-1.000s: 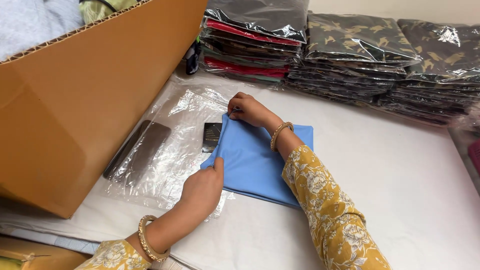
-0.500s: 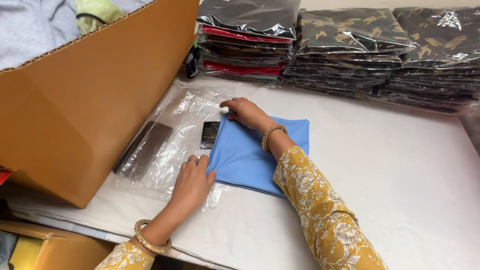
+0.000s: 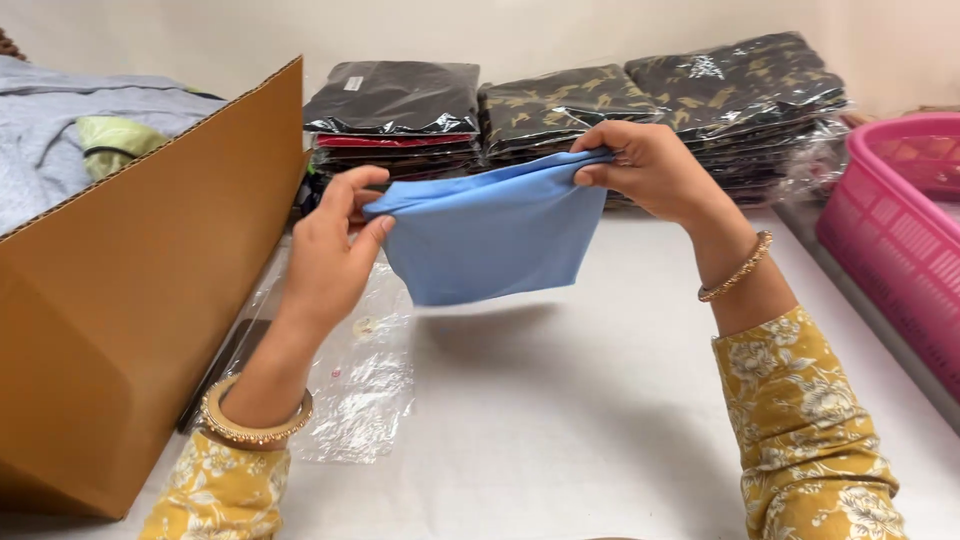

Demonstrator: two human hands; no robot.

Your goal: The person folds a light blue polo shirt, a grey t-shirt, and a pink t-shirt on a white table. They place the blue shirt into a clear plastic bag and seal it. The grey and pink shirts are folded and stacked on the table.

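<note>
The folded light-blue cloth (image 3: 485, 240) hangs above the white table (image 3: 560, 420), its top corners pinched by the left hand (image 3: 335, 250) and right hand (image 3: 650, 170)

Blue cloth lifted off the table

The folded blue cloth (image 3: 490, 240), earlier pressed flat on the white table (image 3: 560, 420), was raised above it, the left hand (image 3: 335, 255) and right hand (image 3: 650, 170) pinching its upper corners instead of smoothing it.
</note>
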